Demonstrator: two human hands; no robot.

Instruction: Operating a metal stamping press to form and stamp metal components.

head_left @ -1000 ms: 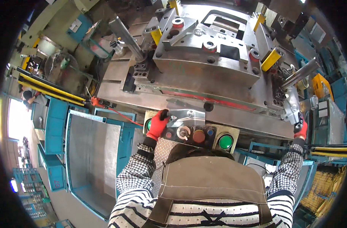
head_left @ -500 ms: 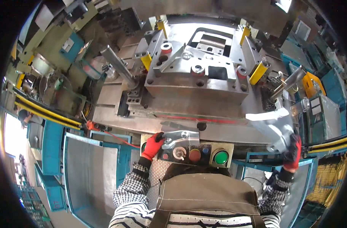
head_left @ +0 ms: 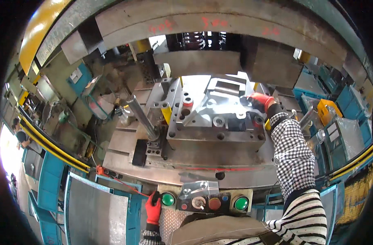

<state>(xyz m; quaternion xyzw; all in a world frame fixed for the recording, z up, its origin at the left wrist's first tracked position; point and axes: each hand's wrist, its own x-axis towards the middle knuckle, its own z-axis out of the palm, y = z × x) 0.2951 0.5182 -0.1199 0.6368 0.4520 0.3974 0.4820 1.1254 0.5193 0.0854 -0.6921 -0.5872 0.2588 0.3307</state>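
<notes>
- Right hand (head_left: 260,101), in a red-and-black glove, grips the right edge of a shiny sheet-metal part (head_left: 220,103), which extends leftward from its fingers over the die block (head_left: 215,144).
- Left hand (head_left: 153,207), gloved alike, is just left of a green button (head_left: 168,199); I cannot tell how closed its fingers are.
- Right of the left hand, a formed metal piece (head_left: 209,187) lies on the control box (head_left: 246,193).
- Left of the right hand stands a steel post (head_left: 142,116).

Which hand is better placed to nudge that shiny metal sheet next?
Probably the right hand: it's up at the metal sheet's right end. The left hand is farther away, down beside the left green button.
</notes>
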